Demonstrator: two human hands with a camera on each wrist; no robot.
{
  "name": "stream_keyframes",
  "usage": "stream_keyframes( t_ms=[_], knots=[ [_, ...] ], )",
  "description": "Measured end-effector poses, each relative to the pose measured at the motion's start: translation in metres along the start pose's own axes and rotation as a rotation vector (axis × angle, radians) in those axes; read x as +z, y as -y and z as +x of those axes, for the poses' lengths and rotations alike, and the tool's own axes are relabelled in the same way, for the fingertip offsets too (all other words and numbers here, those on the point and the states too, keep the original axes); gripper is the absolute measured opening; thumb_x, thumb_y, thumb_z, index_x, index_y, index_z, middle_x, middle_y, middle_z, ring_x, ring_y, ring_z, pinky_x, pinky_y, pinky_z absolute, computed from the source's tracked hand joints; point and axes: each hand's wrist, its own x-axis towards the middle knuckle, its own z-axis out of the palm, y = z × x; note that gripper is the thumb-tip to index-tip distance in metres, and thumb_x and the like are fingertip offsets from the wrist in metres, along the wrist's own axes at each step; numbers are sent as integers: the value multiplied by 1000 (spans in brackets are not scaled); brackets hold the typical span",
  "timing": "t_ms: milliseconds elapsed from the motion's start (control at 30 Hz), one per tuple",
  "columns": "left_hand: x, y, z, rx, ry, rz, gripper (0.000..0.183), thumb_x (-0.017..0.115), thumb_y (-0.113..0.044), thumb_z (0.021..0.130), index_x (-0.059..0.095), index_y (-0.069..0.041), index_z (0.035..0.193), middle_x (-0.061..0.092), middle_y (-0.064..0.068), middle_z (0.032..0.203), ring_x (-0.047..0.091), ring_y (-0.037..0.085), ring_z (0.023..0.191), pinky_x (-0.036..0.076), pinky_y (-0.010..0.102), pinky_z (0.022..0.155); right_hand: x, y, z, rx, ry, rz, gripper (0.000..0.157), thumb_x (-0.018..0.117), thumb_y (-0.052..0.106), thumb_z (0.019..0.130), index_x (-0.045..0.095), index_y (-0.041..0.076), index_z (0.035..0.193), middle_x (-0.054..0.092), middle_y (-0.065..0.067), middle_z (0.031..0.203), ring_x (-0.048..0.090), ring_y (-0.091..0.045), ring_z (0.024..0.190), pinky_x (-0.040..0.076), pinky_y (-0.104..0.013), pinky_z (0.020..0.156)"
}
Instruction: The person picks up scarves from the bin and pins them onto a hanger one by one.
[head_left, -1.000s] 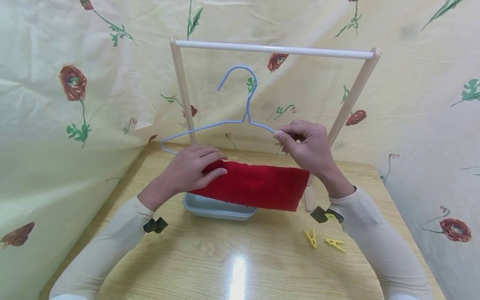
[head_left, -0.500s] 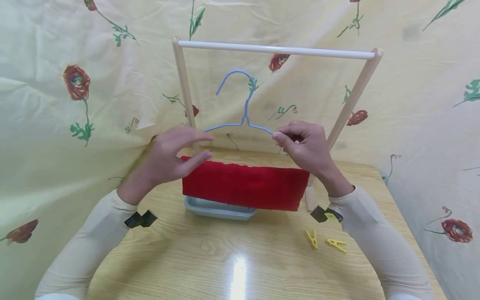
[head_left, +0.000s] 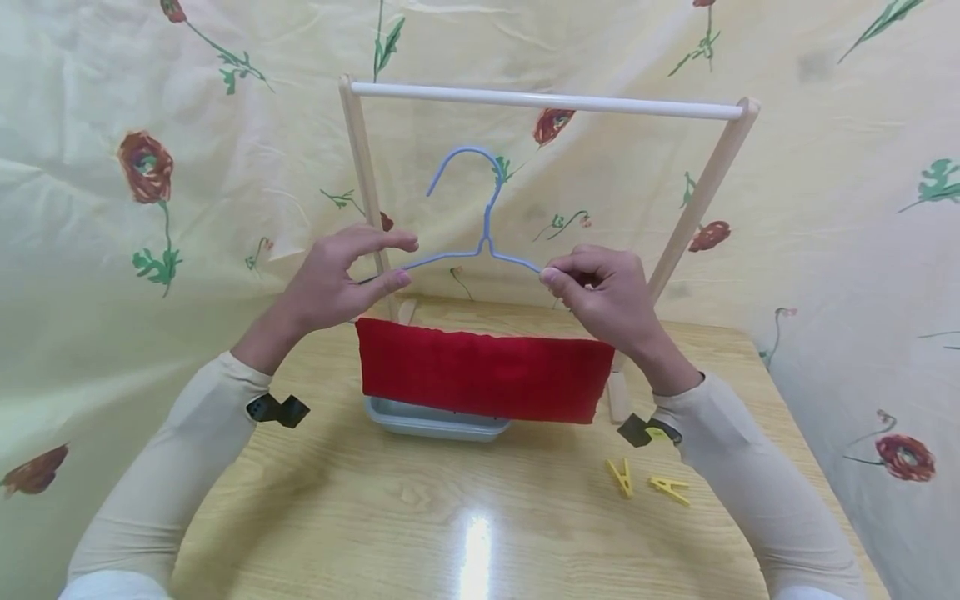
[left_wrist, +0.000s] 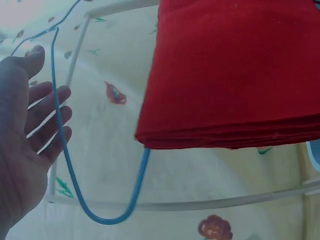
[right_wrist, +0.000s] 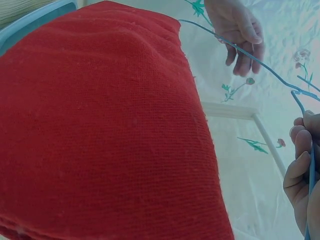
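A blue wire hanger [head_left: 517, 260] is held up over the table, its hook pointing upward. Over its lower bar hangs a folded red cloth [head_left: 483, 375], draped in several layers as the left wrist view shows. My right hand [head_left: 600, 292] pinches the hanger's right shoulder between thumb and fingers. Around the left shoulder, my left hand [head_left: 330, 279] has its thumb and fingers spread apart. In the left wrist view the left hand [left_wrist: 30, 120] lies behind the hanger wire [left_wrist: 59, 117], fingers extended and not closed on it.
Behind the hanger stands a rack with a white rod [head_left: 540, 98] and wooden posts. A pale blue tray [head_left: 442, 429] sits on the table [head_left: 375, 517], partly hidden by the cloth. Two yellow clothespins [head_left: 621, 477] lie at the right. Flowered fabric [head_left: 247, 167] encloses the table.
My left hand has let go of the cloth's left end and moved up and left to the hanger's shoulder. The hanger has sunk slightly; my right hand keeps its pinch.
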Motion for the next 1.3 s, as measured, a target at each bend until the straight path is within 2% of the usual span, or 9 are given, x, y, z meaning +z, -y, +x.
stream_keyframes(
  t_ms=[133,267,533,833,1100,1300],
  knots=[
    [4,6,0,-3,41,-70,35,80,-3,85,74,-1,119,76,8,112,70,19,100,51,25,90,1,0,-1,-4,0,7,7,75,-7,88,79,-4,92,64,-5,70,54,-12,57,42,-19,50],
    [7,7,0,6,78,-106,24,79,1,86,77,-2,110,77,3,99,69,12,84,53,20,78,2,-1,-2,-5,0,30,7,74,-8,88,79,-4,92,64,-6,70,54,-11,57,44,-19,51],
    [8,5,-1,30,59,-100,19,80,4,83,80,0,102,73,4,87,56,10,70,44,18,61,5,-1,-5,-10,7,47,7,74,-9,88,78,-5,91,63,-5,70,53,-12,57,44,-19,51],
    [10,4,2,-3,19,-120,18,81,6,82,81,1,99,70,2,79,50,11,65,38,19,58,5,-1,-5,5,10,26,7,75,-8,88,78,-4,92,64,-5,70,54,-12,57,45,-20,51],
    [17,5,2,-73,-24,-166,13,79,6,83,81,1,95,69,2,76,49,13,66,36,22,57,4,-3,-6,39,23,15,6,74,-6,89,79,-4,93,65,-7,71,56,-13,59,49,-19,54],
    [21,5,3,-95,-68,-186,12,79,8,83,81,1,93,65,3,74,45,14,64,34,22,55,2,-4,-5,56,37,10,7,74,-4,90,79,-3,95,67,-8,73,57,-13,60,50,-19,56]
  ],
)
